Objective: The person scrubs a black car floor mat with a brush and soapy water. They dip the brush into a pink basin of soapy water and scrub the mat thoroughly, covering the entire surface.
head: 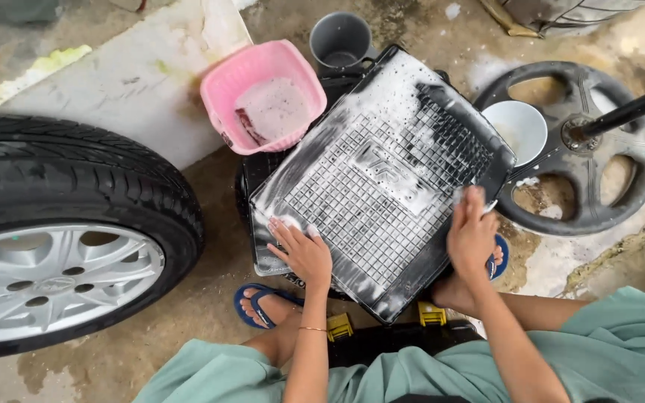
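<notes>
Left hand (304,254) is pressing flat on the soapy mat (382,175), right hand (472,231) is gripping its edge, so it's probably sliding off any second.

Black grid-patterned floor mat (382,186), pink basin (263,93), grey cup (340,41).

— Where does the car mat (382,179) lie?
— On the ground before the seated person, tilted; the left hand (304,254) rests on its near left corner; the right hand (472,235) on its right edge.
— And round it?
— The basin (263,93) sits behind it to the left, the bucket (341,41) just behind it; the bowl (516,130) lies to the right, on the wheel cover (584,149); the tyre (69,224) stands well left.
</notes>
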